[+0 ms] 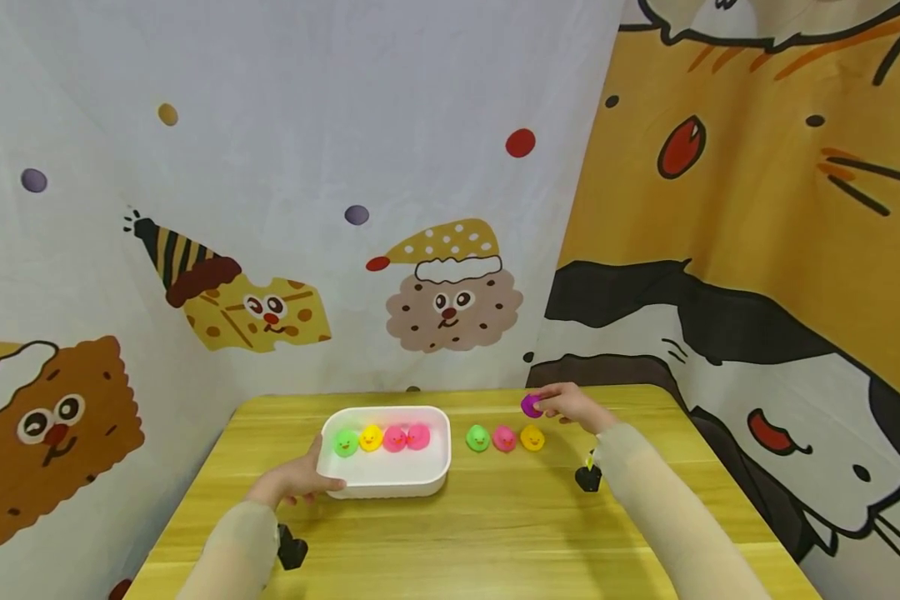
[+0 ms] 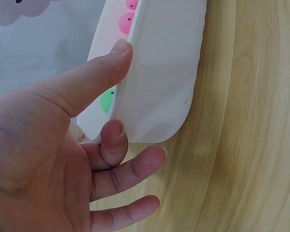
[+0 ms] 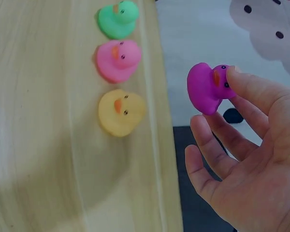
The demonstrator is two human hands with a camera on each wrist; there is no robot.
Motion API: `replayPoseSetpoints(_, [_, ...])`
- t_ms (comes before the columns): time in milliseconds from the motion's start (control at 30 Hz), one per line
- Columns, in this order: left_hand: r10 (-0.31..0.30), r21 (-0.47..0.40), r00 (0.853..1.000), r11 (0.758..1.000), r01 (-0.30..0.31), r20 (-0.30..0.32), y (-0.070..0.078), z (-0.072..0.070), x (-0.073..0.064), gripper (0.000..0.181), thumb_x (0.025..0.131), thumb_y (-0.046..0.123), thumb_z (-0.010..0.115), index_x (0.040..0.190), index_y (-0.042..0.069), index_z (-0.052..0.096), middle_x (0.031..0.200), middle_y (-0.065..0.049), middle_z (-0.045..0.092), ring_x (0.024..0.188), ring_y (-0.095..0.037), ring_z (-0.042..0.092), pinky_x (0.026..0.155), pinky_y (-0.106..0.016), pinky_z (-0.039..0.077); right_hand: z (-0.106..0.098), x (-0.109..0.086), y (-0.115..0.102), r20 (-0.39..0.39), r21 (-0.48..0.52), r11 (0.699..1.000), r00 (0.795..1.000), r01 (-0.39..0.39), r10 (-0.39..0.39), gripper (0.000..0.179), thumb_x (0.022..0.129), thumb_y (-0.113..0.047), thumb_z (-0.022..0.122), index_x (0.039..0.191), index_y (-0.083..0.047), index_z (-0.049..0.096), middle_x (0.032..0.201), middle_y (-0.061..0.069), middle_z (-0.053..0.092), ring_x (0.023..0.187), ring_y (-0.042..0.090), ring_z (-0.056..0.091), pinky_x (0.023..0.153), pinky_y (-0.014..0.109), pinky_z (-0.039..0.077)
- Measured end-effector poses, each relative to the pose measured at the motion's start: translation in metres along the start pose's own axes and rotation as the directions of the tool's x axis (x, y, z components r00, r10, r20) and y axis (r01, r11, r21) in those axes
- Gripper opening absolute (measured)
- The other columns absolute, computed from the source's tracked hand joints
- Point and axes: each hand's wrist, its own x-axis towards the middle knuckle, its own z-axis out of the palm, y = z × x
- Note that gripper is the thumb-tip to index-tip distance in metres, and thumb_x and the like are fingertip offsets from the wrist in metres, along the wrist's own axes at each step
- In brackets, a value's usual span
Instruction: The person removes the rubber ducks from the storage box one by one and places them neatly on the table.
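Observation:
My right hand (image 1: 570, 404) pinches a purple rubber duck (image 3: 203, 89) between thumb and fingertips, above the far part of the table. In the right wrist view, a green duck (image 3: 118, 19), a pink duck (image 3: 118, 60) and a yellow duck (image 3: 121, 112) stand in a row on the wood. My left hand (image 1: 300, 475) grips the near left corner of a white plastic tub (image 1: 390, 487), its thumb along the rim. Inside the tub sit a green duck (image 1: 346, 443), a yellow duck (image 1: 371, 437) and two pink ducks (image 1: 395, 438) side by side.
The wooden table (image 1: 480, 542) ends at a cloth backdrop (image 1: 307, 167) printed with cartoon figures. The tub stands left of the duck row. Black wrist devices (image 1: 291, 547) are on both forearms.

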Motion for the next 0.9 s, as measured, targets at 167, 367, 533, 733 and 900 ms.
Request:
replayPoseSetpoints(167, [-0.001, 0.007, 1.000, 1.000, 0.001, -0.001, 0.001, 0.000, 0.001, 0.116, 0.085, 0.038, 0.074, 0.151, 0.001, -0.013, 0.104, -0.016, 0.051, 0.071, -0.031, 0.054, 0.054, -0.032, 0.036, -0.005, -0.002, 0.009, -0.012, -0.006, 1.000, 1.000, 0.000, 0.000, 0.038, 0.094, -0.016, 0.064, 0.126, 0.003, 0.060, 0.097, 0.009, 0.067, 0.075, 0.019, 0.055, 0.066, 0.035, 0.044])
replayPoseSetpoints(367, [-0.007, 0.013, 1.000, 1.000, 0.007, 0.006, 0.001, 0.000, 0.001, 0.117, 0.085, 0.039, 0.074, 0.151, 0.000, -0.014, 0.105, -0.016, 0.051, 0.072, -0.031, 0.055, 0.056, -0.033, 0.036, -0.012, -0.005, 0.020, -0.018, -0.003, 1.000, 1.000, -0.005, 0.005, 0.040, 0.094, -0.017, 0.064, 0.127, 0.004, 0.058, 0.099, 0.009, 0.066, 0.079, 0.020, 0.056, 0.071, 0.041, 0.045])
replayPoseSetpoints(533, [-0.014, 0.010, 1.000, 1.000, 0.014, 0.006, 0.001, 0.001, 0.001, 0.116, 0.085, 0.039, 0.074, 0.151, 0.001, -0.013, 0.097, -0.013, 0.052, 0.069, -0.030, 0.055, 0.051, -0.029, 0.034, -0.017, -0.007, 0.030, -0.020, 0.002, 0.999, 0.999, -0.036, 0.036, 0.042, 0.094, -0.019, 0.064, 0.129, 0.003, 0.057, 0.100, 0.009, 0.065, 0.080, 0.022, 0.055, 0.072, 0.041, 0.044])
replayPoseSetpoints(733, [-0.019, 0.006, 1.000, 1.000, 0.019, 0.000, 0.001, 0.002, 0.000, 0.116, 0.085, 0.039, 0.074, 0.152, 0.001, -0.013, 0.090, -0.013, 0.053, 0.067, -0.029, 0.054, 0.050, -0.028, 0.032, -0.021, -0.010, 0.042, -0.022, -0.005, 0.999, 0.999, -0.043, 0.043, 0.043, 0.094, -0.020, 0.064, 0.129, 0.003, 0.057, 0.095, 0.009, 0.064, 0.082, 0.025, 0.055, 0.069, 0.037, 0.043])
replayPoseSetpoints(900, [-0.032, 0.005, 0.999, 0.999, 0.032, 0.003, 0.002, 0.002, 0.000, 0.116, 0.085, 0.041, 0.073, 0.151, 0.001, -0.013, 0.090, -0.014, 0.052, 0.069, -0.030, 0.054, 0.052, -0.028, 0.033, -0.023, -0.012, 0.049, -0.029, -0.019, 0.999, 0.999, -0.030, 0.029, 0.041, 0.095, -0.018, 0.063, 0.129, 0.004, 0.058, 0.092, 0.009, 0.065, 0.078, 0.024, 0.056, 0.065, 0.036, 0.043])
